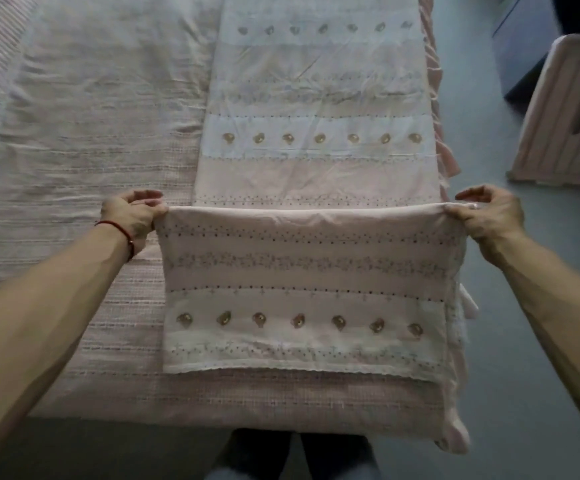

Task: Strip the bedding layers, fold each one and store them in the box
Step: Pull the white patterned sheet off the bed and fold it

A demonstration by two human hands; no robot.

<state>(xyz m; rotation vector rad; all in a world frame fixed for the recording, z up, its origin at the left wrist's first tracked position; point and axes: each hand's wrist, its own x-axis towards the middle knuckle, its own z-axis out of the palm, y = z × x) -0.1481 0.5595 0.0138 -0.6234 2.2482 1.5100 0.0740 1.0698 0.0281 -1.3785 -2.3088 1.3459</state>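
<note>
Figure: folding a patterned pink sheet [309, 292] lengthwise along the bed [74, 133]. All positions are given relative to the sheet.

Nearest its lower hem, the person's legs [295, 455] stood against the foot of the bed. The near portion of the sheet was doubled over itself, its hem lying just short of the bed's near edge. At the fold line, the left hand [132, 216] pinched the left corner between thumb and fingers, and the right hand [489, 216] pinched the right corner likewise; both were clenched on cloth, the fold taut between them. A red cord bracelet [119, 230] circled the left wrist. Beyond the fold, the rest of the sheet lay flat toward the head of the bed. To the far right of the sheet, on the floor, stood the pink storage box [565, 112].

Risks, as judged: uneven pull from either hand would skew the fold. The right edge overhung the bed side; a loosened right grip could let that edge slide floorward.
</note>
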